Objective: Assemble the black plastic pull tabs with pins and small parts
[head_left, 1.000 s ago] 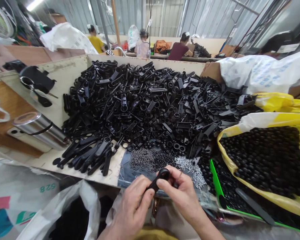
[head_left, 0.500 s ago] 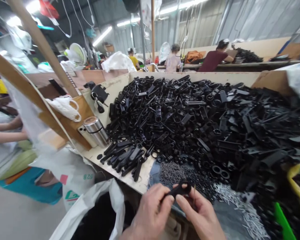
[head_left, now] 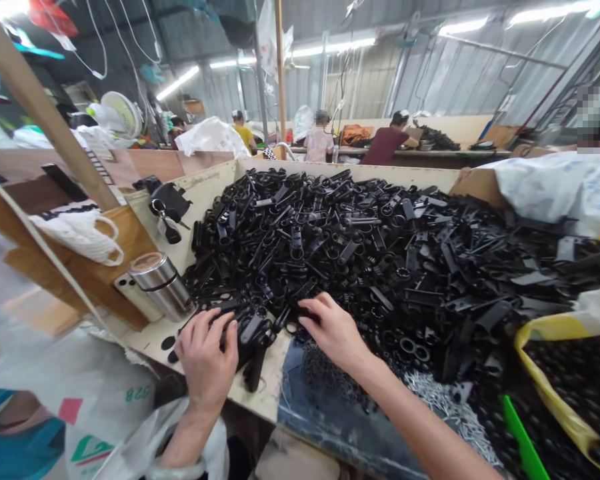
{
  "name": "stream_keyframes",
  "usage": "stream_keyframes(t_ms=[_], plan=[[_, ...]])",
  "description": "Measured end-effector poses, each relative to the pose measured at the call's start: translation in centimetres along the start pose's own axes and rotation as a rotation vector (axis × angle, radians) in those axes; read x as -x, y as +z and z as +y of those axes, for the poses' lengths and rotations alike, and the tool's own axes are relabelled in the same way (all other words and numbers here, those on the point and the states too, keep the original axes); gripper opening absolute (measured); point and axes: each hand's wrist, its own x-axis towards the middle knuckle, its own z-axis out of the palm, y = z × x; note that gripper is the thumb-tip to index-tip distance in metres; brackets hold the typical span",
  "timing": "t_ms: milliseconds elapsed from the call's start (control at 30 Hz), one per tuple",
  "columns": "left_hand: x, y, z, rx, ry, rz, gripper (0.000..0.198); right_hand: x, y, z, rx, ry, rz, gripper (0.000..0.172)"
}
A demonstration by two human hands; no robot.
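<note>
The left hand (head_left: 207, 350) and right hand (head_left: 333, 331) work at a heap of black plastic parts (head_left: 330, 253) on a table (head_left: 260, 393).

The left hand arches over long black plastic handles (head_left: 254, 340) at the heap's lower-left edge, while the right hand's fingertips (head_left: 305, 319) dip into its near edge, lower centre of the frame. Whether either hand grips anything cannot be told. Low, curved fingers suit these loose pieces.

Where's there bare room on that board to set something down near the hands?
Bare pale board shows between the steel flask and the left hand, around small black discs, and along the board's front edge below the black handles. The right hand has less room: the black plastic parts crowd the tray's middle and right.
</note>
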Motion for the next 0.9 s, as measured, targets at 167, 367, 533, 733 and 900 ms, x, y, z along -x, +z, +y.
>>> stream_keyframes(t_ms=[167,367,533,733,900], plan=[[0.9,-1.5,1.7,0.111,0.074,0.021,0.015,-6.5,2.7,-1.3,0.078,-0.11,-0.065,0.015],[1.6,-2.3,3.1,0.263,0.112,0.014,0.03,-4.5,-0.4,-1.0,-0.009,-0.071,0.081,0.014],[3.2,-0.3,7.0,0.42,0.376,-0.094,0.073,4.4,-2.9,-2.5,-0.246,0.145,0.187,0.012],[7.4,1.9,11.2,0.875,0.17,-0.651,0.051,10.4,-5.4,0.2,-0.353,0.35,0.045,0.026],[7.8,0.3,13.2,1.267,-0.592,-1.107,0.051,9.2,-9.2,5.7,0.277,0.249,0.042,0.021]])
